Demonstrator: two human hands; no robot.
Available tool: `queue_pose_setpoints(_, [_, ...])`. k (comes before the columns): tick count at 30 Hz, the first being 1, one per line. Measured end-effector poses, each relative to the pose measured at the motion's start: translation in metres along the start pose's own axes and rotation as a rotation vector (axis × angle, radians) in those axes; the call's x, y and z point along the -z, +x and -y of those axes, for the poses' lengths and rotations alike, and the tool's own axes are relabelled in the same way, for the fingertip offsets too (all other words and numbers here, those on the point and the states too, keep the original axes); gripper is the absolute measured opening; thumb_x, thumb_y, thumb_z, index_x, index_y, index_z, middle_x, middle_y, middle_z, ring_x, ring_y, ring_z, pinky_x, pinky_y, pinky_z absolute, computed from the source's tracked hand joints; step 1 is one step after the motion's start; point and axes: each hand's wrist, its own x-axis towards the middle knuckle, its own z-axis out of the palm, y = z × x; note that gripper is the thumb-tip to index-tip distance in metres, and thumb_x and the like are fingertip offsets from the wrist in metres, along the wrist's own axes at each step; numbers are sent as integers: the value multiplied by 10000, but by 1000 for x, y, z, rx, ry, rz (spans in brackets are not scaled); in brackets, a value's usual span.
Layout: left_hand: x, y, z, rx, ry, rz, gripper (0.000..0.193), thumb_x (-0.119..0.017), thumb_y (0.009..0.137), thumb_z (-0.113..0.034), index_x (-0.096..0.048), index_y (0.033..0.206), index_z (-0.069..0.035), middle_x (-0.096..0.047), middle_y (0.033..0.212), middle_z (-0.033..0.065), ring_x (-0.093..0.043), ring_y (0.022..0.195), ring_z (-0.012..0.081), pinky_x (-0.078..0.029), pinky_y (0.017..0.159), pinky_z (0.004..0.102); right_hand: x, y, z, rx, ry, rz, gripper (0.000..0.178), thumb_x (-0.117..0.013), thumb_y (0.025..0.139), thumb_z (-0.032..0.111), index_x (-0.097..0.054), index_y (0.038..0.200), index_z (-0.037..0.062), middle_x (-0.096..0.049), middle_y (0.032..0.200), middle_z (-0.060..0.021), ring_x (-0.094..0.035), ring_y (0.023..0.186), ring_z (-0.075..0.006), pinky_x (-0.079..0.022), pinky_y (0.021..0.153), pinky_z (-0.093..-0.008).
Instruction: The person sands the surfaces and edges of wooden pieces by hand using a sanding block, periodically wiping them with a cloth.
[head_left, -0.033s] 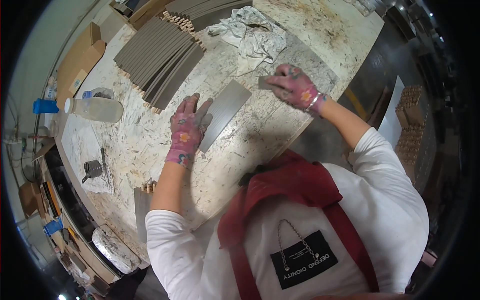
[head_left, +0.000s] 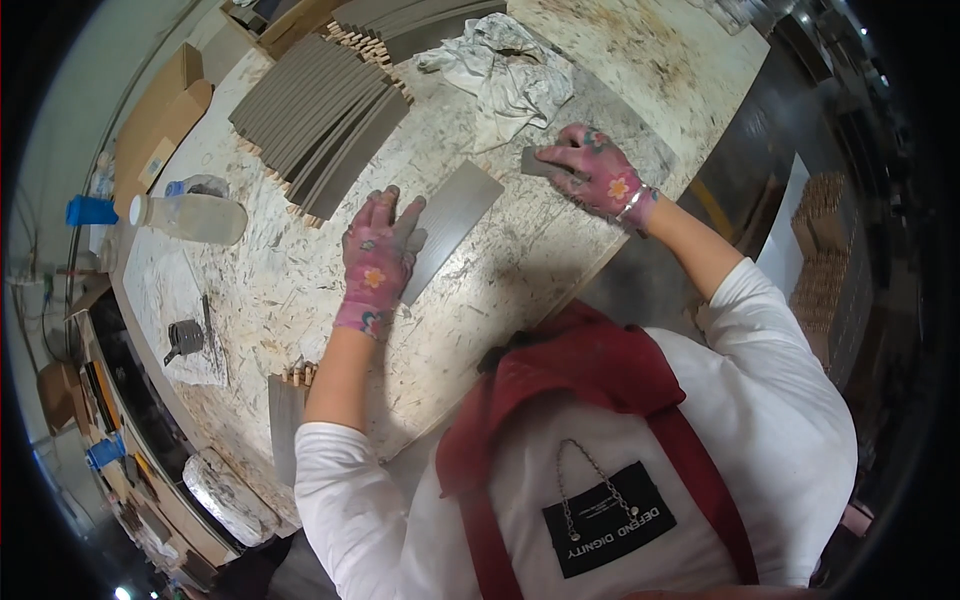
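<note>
A flat grey wood-grain board (head_left: 458,222) lies at a slant on the worktable. My left hand (head_left: 378,252), in a pink flowered glove, rests at the board's left edge with its fingers stretched out and the thumb side touching the board. Beyond the far right end of the board, my right hand (head_left: 592,178) in a matching glove is closed on a small flat grey block (head_left: 533,161). Its fingers hide part of that block, which is apart from the board.
A fanned stack of grey boards (head_left: 315,110) stands at the far left. A crumpled, stained cloth (head_left: 500,80) lies behind my right hand. To the left are a translucent jug (head_left: 195,219) and a dark cup (head_left: 184,340). The table's edge (head_left: 590,280) runs close to me.
My right hand and the grey block have shifted very slightly to the right. The left hand has barely moved, and the board stays in place.
</note>
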Motion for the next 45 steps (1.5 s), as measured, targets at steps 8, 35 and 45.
queue_pose_setpoints(8, [-67,-19,-89,377,-341,466,609,-705,855,-429,-584,1350,-96,-536,1422,198,-474,1359,372,-322,1181,485,-35,50,96,461,213,100,380,-700,860,231,-673,1239,220,-611,1177,-113,-622,1052,-327,-512,931,-446])
queue_pose_setpoints(35, [-15,-66,-56,224,109,-25,853,-785,824,-395,-431,1474,30,-383,1559,225,-306,1472,404,-228,1212,538,-91,80,85,-250,1030,-103,508,-770,881,417,-688,1270,101,-653,1188,-66,-628,1112,-222,-509,975,-357])
queue_pose_setpoints(45, [15,-63,-52,324,43,-2,729,-802,781,-265,-514,1407,-29,-507,1401,265,-461,1306,468,-377,1113,534,-75,71,22,-308,1323,-312,546,-778,906,266,-590,1317,-41,-646,1284,-177,-668,1156,-263,-558,1005,-326])
